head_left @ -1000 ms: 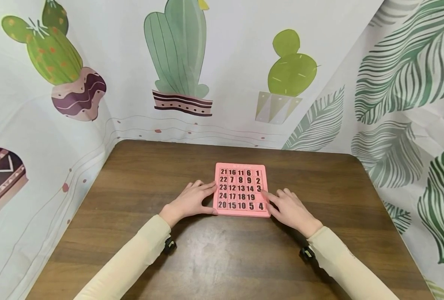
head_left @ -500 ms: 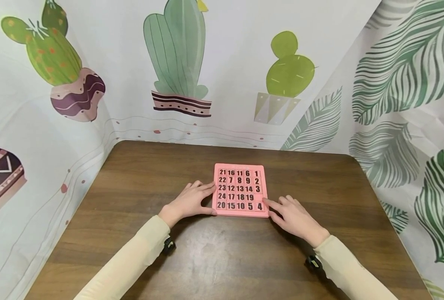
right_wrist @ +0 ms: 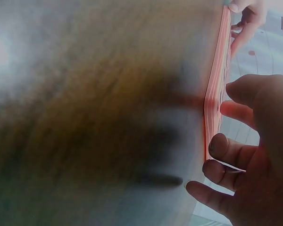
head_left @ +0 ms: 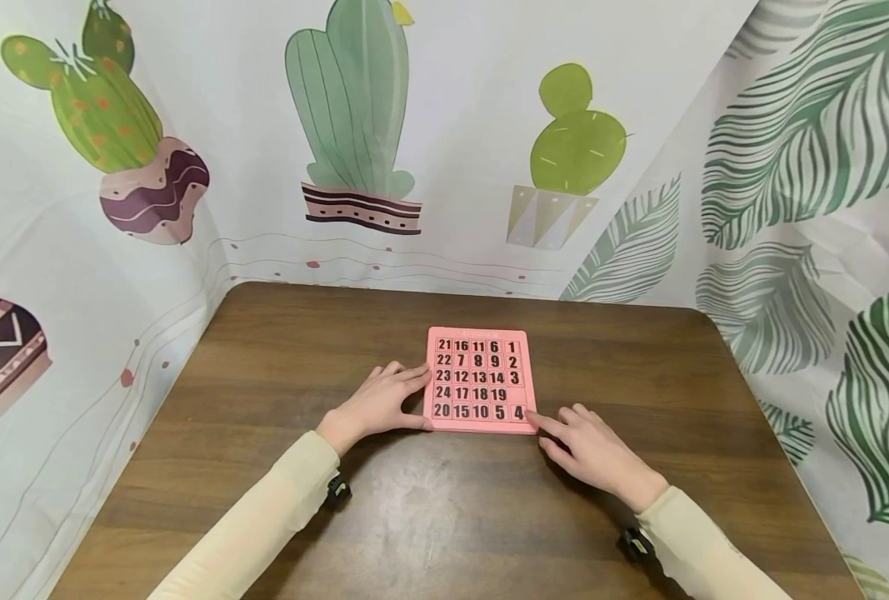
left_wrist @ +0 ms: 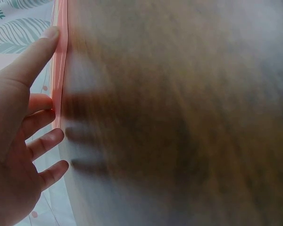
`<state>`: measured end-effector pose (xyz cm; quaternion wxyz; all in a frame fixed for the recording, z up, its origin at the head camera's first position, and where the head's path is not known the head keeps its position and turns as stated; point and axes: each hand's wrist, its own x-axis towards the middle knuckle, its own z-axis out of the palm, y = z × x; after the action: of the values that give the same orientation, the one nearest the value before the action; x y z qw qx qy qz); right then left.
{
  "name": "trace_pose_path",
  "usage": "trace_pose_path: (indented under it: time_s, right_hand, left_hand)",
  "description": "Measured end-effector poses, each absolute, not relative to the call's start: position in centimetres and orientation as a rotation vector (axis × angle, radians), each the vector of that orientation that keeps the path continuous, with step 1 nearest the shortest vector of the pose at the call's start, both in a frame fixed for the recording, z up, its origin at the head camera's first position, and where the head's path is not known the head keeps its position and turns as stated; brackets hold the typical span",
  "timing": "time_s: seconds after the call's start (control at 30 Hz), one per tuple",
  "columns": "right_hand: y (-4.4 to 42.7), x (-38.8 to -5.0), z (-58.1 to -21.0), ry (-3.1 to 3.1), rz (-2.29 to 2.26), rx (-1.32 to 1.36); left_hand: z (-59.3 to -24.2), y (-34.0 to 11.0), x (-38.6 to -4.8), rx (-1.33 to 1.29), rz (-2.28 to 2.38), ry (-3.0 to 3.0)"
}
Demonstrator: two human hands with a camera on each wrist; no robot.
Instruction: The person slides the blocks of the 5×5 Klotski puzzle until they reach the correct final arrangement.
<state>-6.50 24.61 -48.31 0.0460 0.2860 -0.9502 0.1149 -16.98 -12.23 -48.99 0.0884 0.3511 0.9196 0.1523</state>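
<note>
A pink number slide puzzle (head_left: 478,425) lies flat on the table in the head view. Its black-numbered tiles fill the frame except for a gap at the right end of the fourth row. At the puzzle's left side, my left hand (head_left: 377,407) rests thumb and forefinger against the edge and front corner, fingers nearly straight. My right hand (head_left: 590,450) touches the 4 tile (head_left: 517,412) in the lower right corner with its extended forefinger; the thumb hangs just off the front. Both wrist views show the puzzle's thin pink side (left_wrist: 61,61) only, not its tiles.
The brown wooden table (head_left: 324,325) carries the puzzle near its middle. Behind it hangs a white cloth (head_left: 474,100) printed with cacti and leaves. A small black device (head_left: 636,543) is strapped under each sleeve cuff.
My right forefinger has slid from the 3 tile, past the gap, toward the front onto the 4 tile. The left hand keeps its place. All tiles stay where they were.
</note>
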Motion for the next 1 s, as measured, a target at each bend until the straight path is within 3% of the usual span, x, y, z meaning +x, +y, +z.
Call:
trace_pose_path:
  time_s: [1.0]
  right_hand:
    - [24.4,-7.7,-48.5,-2.876,0.289,0.847]
  left_hand:
    - [-48.8,-12.2,-16.8,1.07,0.478,2.742]
